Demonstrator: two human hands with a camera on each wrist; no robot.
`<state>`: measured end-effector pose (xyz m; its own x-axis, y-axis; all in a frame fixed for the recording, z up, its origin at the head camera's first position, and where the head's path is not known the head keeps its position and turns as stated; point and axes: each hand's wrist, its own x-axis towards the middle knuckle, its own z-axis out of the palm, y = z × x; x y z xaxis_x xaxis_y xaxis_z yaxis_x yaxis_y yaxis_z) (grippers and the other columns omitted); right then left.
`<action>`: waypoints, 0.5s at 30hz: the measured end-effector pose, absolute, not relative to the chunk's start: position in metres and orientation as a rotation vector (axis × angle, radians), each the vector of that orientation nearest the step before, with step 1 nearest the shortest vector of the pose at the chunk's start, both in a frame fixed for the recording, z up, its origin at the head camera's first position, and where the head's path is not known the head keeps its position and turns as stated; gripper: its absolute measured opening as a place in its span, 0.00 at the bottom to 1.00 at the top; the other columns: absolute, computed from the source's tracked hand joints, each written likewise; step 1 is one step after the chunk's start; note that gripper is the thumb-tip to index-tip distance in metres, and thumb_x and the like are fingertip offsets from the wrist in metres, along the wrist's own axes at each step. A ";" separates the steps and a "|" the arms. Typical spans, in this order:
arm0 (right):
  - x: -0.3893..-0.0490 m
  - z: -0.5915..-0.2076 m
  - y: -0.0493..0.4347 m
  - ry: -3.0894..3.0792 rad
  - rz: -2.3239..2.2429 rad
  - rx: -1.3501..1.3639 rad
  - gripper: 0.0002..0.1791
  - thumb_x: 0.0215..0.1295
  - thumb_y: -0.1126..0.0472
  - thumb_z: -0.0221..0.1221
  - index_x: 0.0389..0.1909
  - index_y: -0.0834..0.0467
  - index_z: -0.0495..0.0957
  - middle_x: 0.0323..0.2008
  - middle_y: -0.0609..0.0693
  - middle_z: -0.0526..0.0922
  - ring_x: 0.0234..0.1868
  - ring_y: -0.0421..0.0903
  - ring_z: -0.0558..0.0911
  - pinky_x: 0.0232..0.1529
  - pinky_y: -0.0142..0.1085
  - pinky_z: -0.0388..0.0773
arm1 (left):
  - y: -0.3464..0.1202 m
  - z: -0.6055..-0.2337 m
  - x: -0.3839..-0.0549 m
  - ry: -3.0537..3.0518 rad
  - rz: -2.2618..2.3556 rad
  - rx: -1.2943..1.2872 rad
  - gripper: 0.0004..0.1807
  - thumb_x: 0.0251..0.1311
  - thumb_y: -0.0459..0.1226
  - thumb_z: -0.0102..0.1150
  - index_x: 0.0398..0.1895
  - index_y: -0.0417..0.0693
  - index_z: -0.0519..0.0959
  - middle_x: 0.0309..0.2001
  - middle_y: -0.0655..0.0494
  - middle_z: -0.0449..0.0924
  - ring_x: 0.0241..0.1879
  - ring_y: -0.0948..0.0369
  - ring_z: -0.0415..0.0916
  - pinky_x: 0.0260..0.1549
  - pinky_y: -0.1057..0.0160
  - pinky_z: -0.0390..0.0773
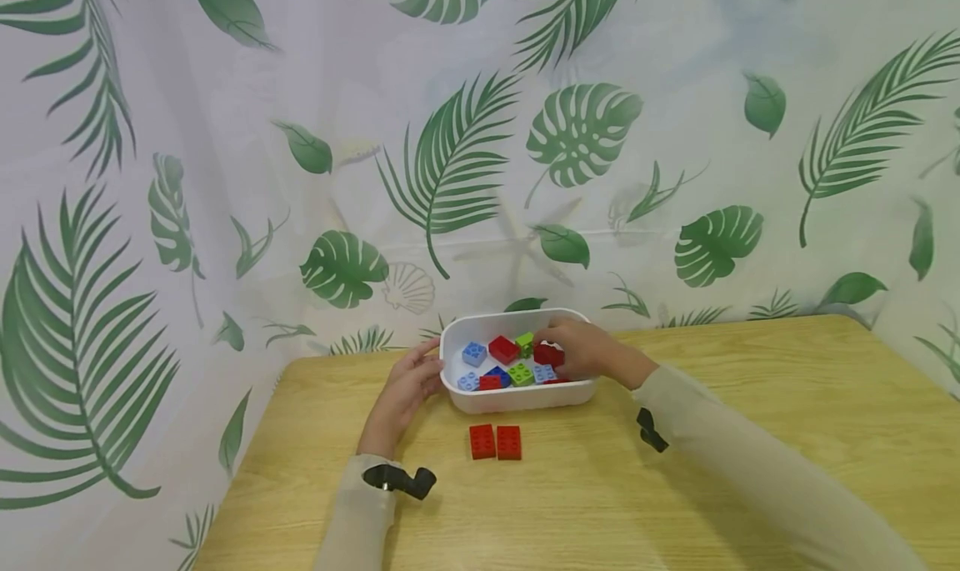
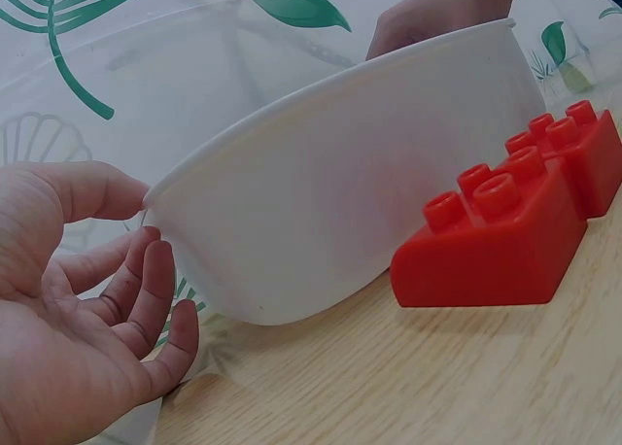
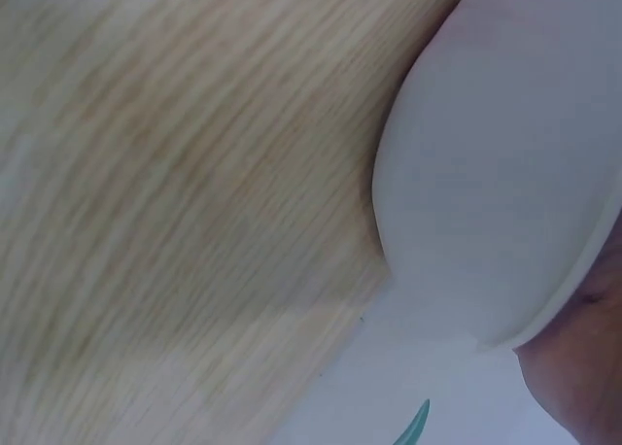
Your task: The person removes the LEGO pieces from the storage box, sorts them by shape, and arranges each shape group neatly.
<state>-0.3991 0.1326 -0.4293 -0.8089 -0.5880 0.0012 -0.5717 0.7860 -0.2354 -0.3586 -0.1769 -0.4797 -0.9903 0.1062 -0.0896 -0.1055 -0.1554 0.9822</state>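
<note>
1. Nearest me, my pale sleeves (image 1: pixel 358 504) frame the worktop (image 1: pixel 600 496), each with a black wrist piece (image 1: pixel 651 431) near its cuff. The left one could, I judge, nudge the loose pair if that forearm swung right.
2. Two red bricks (image 1: pixel 482 443) lie studs up, side by side, just on the near side of the tub; dragging the tub nearer would probably shove them apart.
3. My left hand (image 1: pixel 405 392) is unclenched, fingers loosely bent, tips touching the left end of the white tub (image 1: pixel 525 400). So light a touch might let it slide or turn if my other side pushes hard.
4. Along the tub's near side sit light blue, dark blue and red pieces and a green brick (image 1: pixel 521 374). The near wall partly hides them, so one there could be missed or snagged.
5. My right hand (image 1: pixel 581 346) reaches over the right rim, fingers at a dark red brick (image 1: pixel 549 354). I cannot tell whether they grip it; a loose pinch could drop it among its crowded neighbours.
6. Farther in lie a light blue brick (image 1: pixel 474 353) and another red one.
7. Behind everything hangs a leaf-print cloth (image 1: pixel 225 112), close beyond the tub, limiting any push away from me.
</note>
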 end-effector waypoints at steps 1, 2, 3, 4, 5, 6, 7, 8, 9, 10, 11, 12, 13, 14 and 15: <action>-0.399 -0.429 0.133 2.898 -0.348 -0.945 0.25 0.56 0.64 0.72 0.56 0.54 0.82 0.51 0.53 0.81 0.48 0.48 0.76 0.55 0.45 0.81 | -0.177 -0.479 -0.358 1.945 2.287 0.004 0.28 0.70 0.29 0.54 0.73 0.43 0.68 0.55 0.45 0.78 0.46 0.61 0.78 0.45 0.66 0.80; -0.399 -0.429 0.134 2.896 -0.350 -0.949 0.25 0.55 0.65 0.72 0.56 0.54 0.82 0.51 0.53 0.82 0.47 0.48 0.77 0.54 0.45 0.82 | -0.176 -0.479 -0.358 1.944 2.289 0.003 0.28 0.70 0.29 0.54 0.73 0.43 0.68 0.53 0.47 0.78 0.45 0.62 0.78 0.45 0.66 0.80; -0.399 -0.429 0.134 2.893 -0.349 -0.951 0.25 0.55 0.66 0.72 0.56 0.54 0.82 0.51 0.53 0.82 0.46 0.48 0.77 0.53 0.45 0.82 | -0.176 -0.478 -0.358 1.944 2.291 0.006 0.28 0.70 0.29 0.54 0.73 0.43 0.68 0.52 0.48 0.77 0.45 0.62 0.78 0.45 0.66 0.80; -0.400 -0.429 0.135 2.891 -0.349 -0.947 0.26 0.55 0.67 0.71 0.56 0.53 0.82 0.51 0.53 0.82 0.46 0.48 0.76 0.53 0.45 0.82 | -0.176 -0.478 -0.357 1.943 2.294 0.003 0.28 0.70 0.29 0.54 0.73 0.43 0.68 0.50 0.50 0.77 0.44 0.62 0.78 0.44 0.66 0.80; -0.400 -0.429 0.136 2.888 -0.347 -0.942 0.27 0.54 0.67 0.71 0.57 0.53 0.82 0.51 0.53 0.82 0.45 0.48 0.76 0.52 0.44 0.82 | -0.176 -0.477 -0.357 1.946 2.293 0.005 0.28 0.70 0.29 0.54 0.73 0.43 0.68 0.49 0.51 0.77 0.44 0.63 0.78 0.44 0.66 0.80; -0.401 -0.429 0.136 2.885 -0.339 -0.940 0.27 0.54 0.68 0.71 0.58 0.52 0.82 0.51 0.52 0.82 0.45 0.47 0.77 0.51 0.44 0.83 | -0.175 -0.477 -0.357 1.945 2.295 0.007 0.28 0.70 0.29 0.54 0.73 0.42 0.67 0.48 0.52 0.76 0.43 0.63 0.78 0.44 0.66 0.80; -0.402 -0.430 0.137 2.883 -0.329 -0.936 0.28 0.54 0.68 0.71 0.58 0.51 0.82 0.50 0.52 0.82 0.44 0.47 0.77 0.50 0.43 0.83 | -0.175 -0.477 -0.357 1.950 2.292 0.009 0.28 0.70 0.29 0.54 0.74 0.42 0.67 0.48 0.52 0.76 0.43 0.63 0.77 0.44 0.67 0.80; -0.402 -0.430 0.138 2.880 -0.319 -0.938 0.29 0.54 0.68 0.71 0.59 0.51 0.82 0.50 0.52 0.83 0.44 0.47 0.77 0.50 0.43 0.83 | -0.175 -0.477 -0.357 1.950 2.291 0.007 0.28 0.70 0.29 0.54 0.74 0.42 0.67 0.47 0.53 0.76 0.43 0.63 0.77 0.44 0.67 0.80; -0.402 -0.429 0.138 2.878 -0.309 -0.944 0.29 0.54 0.68 0.71 0.59 0.51 0.82 0.51 0.52 0.83 0.44 0.47 0.77 0.50 0.43 0.83 | -0.175 -0.476 -0.357 1.950 2.291 0.005 0.28 0.71 0.29 0.53 0.74 0.42 0.67 0.47 0.53 0.76 0.43 0.63 0.77 0.44 0.67 0.80; -0.402 -0.429 0.139 2.877 -0.300 -0.946 0.28 0.54 0.67 0.71 0.59 0.51 0.82 0.50 0.51 0.84 0.43 0.47 0.78 0.49 0.43 0.83 | -0.175 -0.477 -0.357 1.951 2.290 0.002 0.28 0.71 0.29 0.53 0.74 0.42 0.67 0.47 0.52 0.76 0.43 0.63 0.77 0.44 0.67 0.80; -0.402 -0.429 0.139 2.875 -0.291 -0.951 0.28 0.55 0.67 0.72 0.59 0.51 0.82 0.50 0.51 0.84 0.43 0.46 0.78 0.49 0.43 0.83 | -0.175 -0.477 -0.357 1.951 2.290 0.005 0.28 0.71 0.29 0.53 0.74 0.42 0.67 0.48 0.52 0.76 0.43 0.63 0.77 0.43 0.67 0.80; -0.401 -0.428 0.140 2.872 -0.285 -0.956 0.27 0.55 0.67 0.72 0.59 0.52 0.82 0.49 0.51 0.85 0.42 0.46 0.78 0.49 0.43 0.83 | -0.175 -0.477 -0.357 1.947 2.292 0.005 0.28 0.71 0.28 0.53 0.74 0.42 0.67 0.48 0.52 0.76 0.43 0.63 0.78 0.43 0.67 0.80; -0.401 -0.428 0.140 2.869 -0.284 -0.958 0.27 0.55 0.67 0.72 0.58 0.53 0.83 0.49 0.51 0.85 0.42 0.46 0.78 0.49 0.43 0.83 | -0.175 -0.478 -0.357 1.947 2.292 0.007 0.28 0.71 0.28 0.53 0.74 0.42 0.67 0.48 0.52 0.76 0.42 0.63 0.78 0.43 0.67 0.80; -0.400 -0.427 0.140 2.867 -0.283 -0.964 0.26 0.55 0.66 0.72 0.58 0.54 0.83 0.48 0.52 0.86 0.42 0.47 0.78 0.49 0.43 0.83 | -0.175 -0.478 -0.357 1.941 2.296 0.007 0.28 0.71 0.28 0.53 0.74 0.42 0.67 0.48 0.51 0.77 0.42 0.63 0.78 0.43 0.67 0.80; -0.400 -0.427 0.141 2.866 -0.283 -0.965 0.26 0.55 0.66 0.72 0.57 0.54 0.83 0.47 0.52 0.86 0.42 0.47 0.79 0.49 0.43 0.83 | -0.175 -0.478 -0.357 1.941 2.298 0.007 0.28 0.71 0.28 0.53 0.74 0.42 0.67 0.48 0.51 0.77 0.42 0.63 0.78 0.43 0.67 0.81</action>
<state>-0.3996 0.1408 -0.4267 -0.7931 -0.6078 -0.0389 -0.5885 0.7812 -0.2083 -0.3566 -0.1746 -0.4780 -0.9910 0.1053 -0.0824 -0.0989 -0.1621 0.9818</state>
